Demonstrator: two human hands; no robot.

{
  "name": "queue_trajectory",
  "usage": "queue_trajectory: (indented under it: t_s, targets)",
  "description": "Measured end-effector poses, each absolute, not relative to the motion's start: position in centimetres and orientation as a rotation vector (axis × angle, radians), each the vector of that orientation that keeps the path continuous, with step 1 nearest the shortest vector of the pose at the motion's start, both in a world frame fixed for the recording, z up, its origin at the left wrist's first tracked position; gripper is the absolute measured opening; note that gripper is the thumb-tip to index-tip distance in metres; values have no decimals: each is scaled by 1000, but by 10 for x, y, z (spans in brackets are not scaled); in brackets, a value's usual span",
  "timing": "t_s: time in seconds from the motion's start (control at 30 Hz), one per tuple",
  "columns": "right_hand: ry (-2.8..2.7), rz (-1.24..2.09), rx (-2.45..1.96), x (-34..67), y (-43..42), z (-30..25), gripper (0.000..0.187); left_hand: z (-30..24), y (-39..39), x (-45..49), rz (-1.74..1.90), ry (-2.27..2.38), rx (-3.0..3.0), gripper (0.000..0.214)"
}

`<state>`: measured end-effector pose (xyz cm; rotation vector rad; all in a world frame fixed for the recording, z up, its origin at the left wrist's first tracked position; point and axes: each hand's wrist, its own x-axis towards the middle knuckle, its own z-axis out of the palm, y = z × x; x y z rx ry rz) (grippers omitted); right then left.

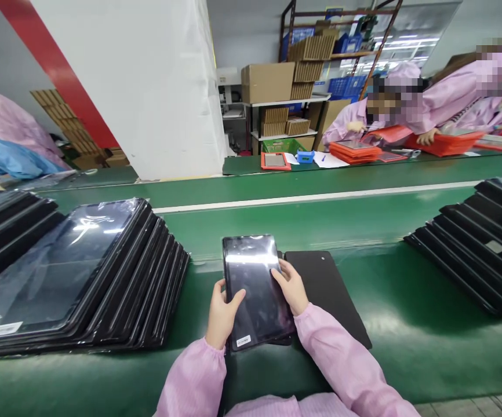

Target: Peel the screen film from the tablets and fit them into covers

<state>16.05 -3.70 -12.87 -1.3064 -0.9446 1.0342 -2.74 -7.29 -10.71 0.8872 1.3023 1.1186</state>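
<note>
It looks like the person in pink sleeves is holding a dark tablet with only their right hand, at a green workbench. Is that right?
Not quite: the head view shows two hands on it. The left hand and the right hand both hold the dark tablet, at the green workbench.
</note>
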Motion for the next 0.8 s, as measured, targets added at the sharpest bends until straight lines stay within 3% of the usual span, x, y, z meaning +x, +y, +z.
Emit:
queue_trajectory:
  t_s: [0.07, 0.13, 0.27, 0.4, 0.63, 0.8]
  targets:
    - [-969, 1076, -1251, 164, -35, -111, 76, -102, -74, -25, 1203, 1244, 940, 62]
    - [-1035, 1043, -1208, 172, -32, -94, 78, -100, -70, -21, 1292, 1241, 1029, 58]
    - [-1183, 885, -1180, 193, -34, -78, 43, -106, -51, -19, 1317, 1165, 1189, 53]
    - [-1304, 845, -1206, 203, -44, -82, 29, -117, -37, -22, 1271, 1122, 1463, 32]
    - [-1466, 912, -1195, 188, -38, -75, 29, -122, -38, 5, 1592, 1365, 1150, 54]
    - [-1538, 842, -1227, 164, -37, -24, 33, -97, 7, 16, 1582, 1347, 898, 61]
